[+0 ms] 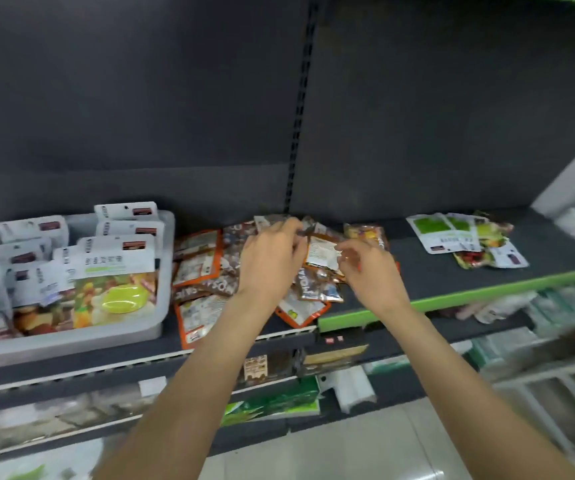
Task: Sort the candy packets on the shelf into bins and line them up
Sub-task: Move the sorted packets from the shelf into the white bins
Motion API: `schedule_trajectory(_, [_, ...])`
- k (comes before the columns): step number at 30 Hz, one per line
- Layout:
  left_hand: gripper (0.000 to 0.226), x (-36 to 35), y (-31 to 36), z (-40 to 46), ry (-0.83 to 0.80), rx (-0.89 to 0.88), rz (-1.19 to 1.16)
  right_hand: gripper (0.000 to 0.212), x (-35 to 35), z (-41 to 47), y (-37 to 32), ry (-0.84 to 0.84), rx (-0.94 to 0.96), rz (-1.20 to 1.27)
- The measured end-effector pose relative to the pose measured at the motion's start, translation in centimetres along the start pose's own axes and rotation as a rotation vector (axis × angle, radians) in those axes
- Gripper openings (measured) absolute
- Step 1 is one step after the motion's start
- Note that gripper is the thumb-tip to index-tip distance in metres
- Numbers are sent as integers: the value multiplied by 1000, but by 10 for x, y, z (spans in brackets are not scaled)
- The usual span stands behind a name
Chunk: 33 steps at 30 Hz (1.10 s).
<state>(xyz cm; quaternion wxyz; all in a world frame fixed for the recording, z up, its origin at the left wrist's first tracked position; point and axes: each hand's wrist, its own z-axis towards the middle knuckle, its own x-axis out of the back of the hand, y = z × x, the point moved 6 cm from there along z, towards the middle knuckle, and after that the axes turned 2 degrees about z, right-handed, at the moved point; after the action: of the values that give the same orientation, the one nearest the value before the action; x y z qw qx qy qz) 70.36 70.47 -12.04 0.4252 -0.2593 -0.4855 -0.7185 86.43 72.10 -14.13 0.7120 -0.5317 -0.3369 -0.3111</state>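
Both hands are close together over the messy pile (230, 271) on the shelf (452, 271): the left hand (270, 259) pinches the top of one packet (322, 252) and the right hand (365, 268) pinches its side. It is best to lift it straight up, so the others stay put. The bin (166, 271) at the far left looks nearly full, so it may need squeezing in upright.

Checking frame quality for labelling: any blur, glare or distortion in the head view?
Head view: right hand slightly motion-smeared; lower shelves at right edge badly blurred; wide-angle bends the green shelf edge; dim dark backboard; the bin's packets readable, no strong glare.
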Motion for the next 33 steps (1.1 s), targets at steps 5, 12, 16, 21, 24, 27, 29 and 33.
schedule_trajectory(5, [28,-109,114,29,-117,-12,-81,22,71,1,146,-51,-109,-62])
schedule_trajectory(12, [30,-247,229,67,-306,-41,-114,26,145,15,312,-86,-236,-93])
schedule_trajectory(16, [32,-310,262,94,-419,-81,-53,31,174,40,377,-57,-263,-118])
schedule_trajectory(21, [41,-386,276,137,-533,-97,-6,34,186,85,444,-54,-258,-121])
schedule_trajectory(24, [56,-428,276,157,-614,-72,21,42,186,112,475,-82,-273,-127])
schedule_trajectory(27, [82,-462,272,166,-694,-29,71,49,179,135,503,-140,-291,-109])
schedule_trajectory(29, [93,-478,269,169,-695,21,87,55,172,147,517,-194,-285,-88])
schedule_trajectory(33, [87,-495,263,172,-666,73,150,63,151,165,536,-397,-183,-89])
